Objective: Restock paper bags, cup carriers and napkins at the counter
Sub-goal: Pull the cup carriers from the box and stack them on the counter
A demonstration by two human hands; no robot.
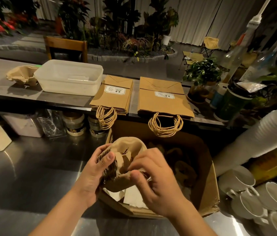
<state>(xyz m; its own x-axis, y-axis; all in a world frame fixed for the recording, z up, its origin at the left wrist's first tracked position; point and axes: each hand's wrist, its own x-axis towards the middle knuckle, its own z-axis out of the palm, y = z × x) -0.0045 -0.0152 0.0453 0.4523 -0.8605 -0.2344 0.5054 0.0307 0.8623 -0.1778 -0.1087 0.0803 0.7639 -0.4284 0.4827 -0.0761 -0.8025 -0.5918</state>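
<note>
A stack of brown pulp cup carriers [127, 149] is held over an open cardboard box [207, 167]. My left hand [95, 171] grips the stack's left side, thumb on top. My right hand [153, 181] pinches the edge of a carrier at the stack's right. White napkins [132, 196] and more carriers lie inside the box. On the raised counter lie two piles of flat paper bags [115, 96] [163, 99], their twine handles hanging over the edge. Another cup carrier [22, 75] sits at the counter's left beside an empty translucent plastic tub [69, 77].
Jars and containers [74, 125] stand under the counter ledge on the steel worktop [32, 167]. White mugs [253, 198] and stacked cups [270, 133] crowd the right side. A potted plant [200, 74] and bottles [233, 55] stand at the counter's right end.
</note>
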